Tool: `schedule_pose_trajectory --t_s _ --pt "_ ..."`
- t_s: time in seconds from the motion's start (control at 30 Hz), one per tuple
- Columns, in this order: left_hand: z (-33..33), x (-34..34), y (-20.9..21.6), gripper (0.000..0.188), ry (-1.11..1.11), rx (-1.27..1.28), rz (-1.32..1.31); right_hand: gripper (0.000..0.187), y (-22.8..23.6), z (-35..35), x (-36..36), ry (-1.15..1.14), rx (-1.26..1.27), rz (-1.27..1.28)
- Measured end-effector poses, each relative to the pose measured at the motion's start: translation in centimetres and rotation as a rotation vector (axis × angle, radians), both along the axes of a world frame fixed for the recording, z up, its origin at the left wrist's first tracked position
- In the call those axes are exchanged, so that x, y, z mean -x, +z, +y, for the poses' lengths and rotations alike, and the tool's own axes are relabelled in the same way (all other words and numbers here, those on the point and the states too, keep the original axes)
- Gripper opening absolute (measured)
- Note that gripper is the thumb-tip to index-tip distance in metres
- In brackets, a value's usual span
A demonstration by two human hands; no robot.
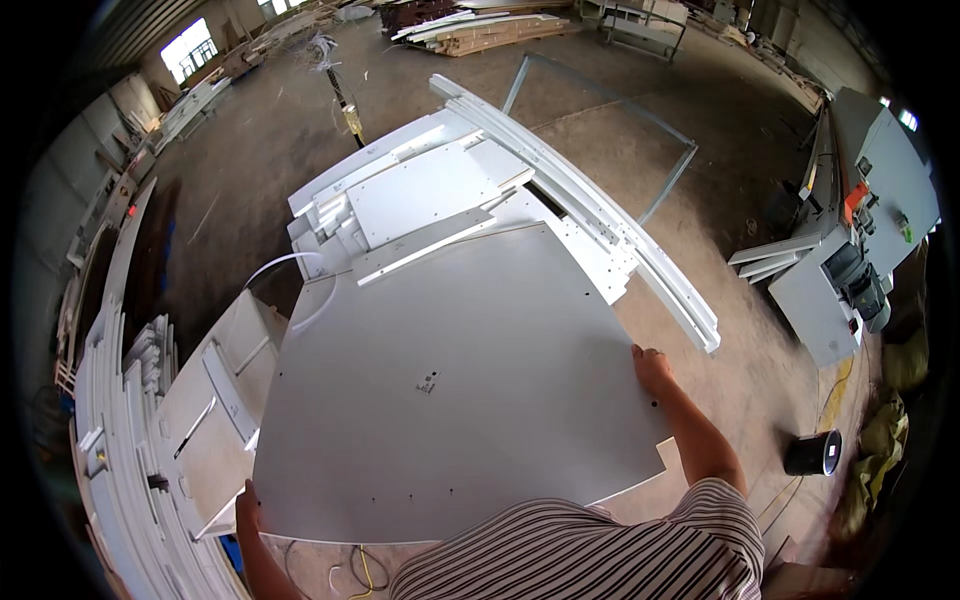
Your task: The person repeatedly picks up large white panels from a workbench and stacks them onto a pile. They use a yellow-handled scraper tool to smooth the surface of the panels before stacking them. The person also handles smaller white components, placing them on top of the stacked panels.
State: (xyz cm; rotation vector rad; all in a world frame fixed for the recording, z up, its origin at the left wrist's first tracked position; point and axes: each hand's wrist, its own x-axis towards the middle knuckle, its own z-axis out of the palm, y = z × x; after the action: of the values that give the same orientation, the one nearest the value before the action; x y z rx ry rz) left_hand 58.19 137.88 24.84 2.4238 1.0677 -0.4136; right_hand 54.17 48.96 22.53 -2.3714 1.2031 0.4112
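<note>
A large light-grey panel [455, 345] spreads out in front of me, with small holes near its edges and a small printed label at its middle. My right hand [652, 368] grips the panel's right edge, its fingers curled at the rim. Down at the near left corner, my left hand [248, 505] holds the left edge; some of its fingers are hidden. Past the panel's far edge lies a stack of white boards [425, 190], with a narrow strip [425, 247] resting close to that edge. A thin white band [318, 300] curves over the panel's far left part.
Long white profiles [600, 220] run along the stack's right side. Left of the panel stands a pale board surface [215, 425] carrying loose strips. A grey machine [835, 270] and a black bucket [812, 454] are at the right. A metal frame [610, 95] lies on the floor beyond.
</note>
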Motion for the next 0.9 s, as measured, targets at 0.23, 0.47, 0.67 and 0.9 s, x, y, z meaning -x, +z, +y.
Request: schedule_pose_trajectory --t_s 0.23,0.47,0.67,0.9 --pt "-1.7 3.8 1.7 0.069 -0.147 0.055 -0.183 0.069 -0.8 0.4 3.3 -0.037 -0.024 0.022" --pt "-6.0 11.3 2.0 0.069 -0.174 0.082 -0.083 0.064 -1.1 -1.5 4.0 -0.056 0.214 0.049" --pt "-8.1 15.0 -2.1 0.069 -0.108 0.247 -0.147 0.056 -6.0 -2.4 4.8 -0.117 0.248 0.03" --pt "-8.1 13.0 -5.4 0.078 0.192 0.826 0.154 0.042 -22.1 -7.3 8.5 -0.088 0.081 -0.275"
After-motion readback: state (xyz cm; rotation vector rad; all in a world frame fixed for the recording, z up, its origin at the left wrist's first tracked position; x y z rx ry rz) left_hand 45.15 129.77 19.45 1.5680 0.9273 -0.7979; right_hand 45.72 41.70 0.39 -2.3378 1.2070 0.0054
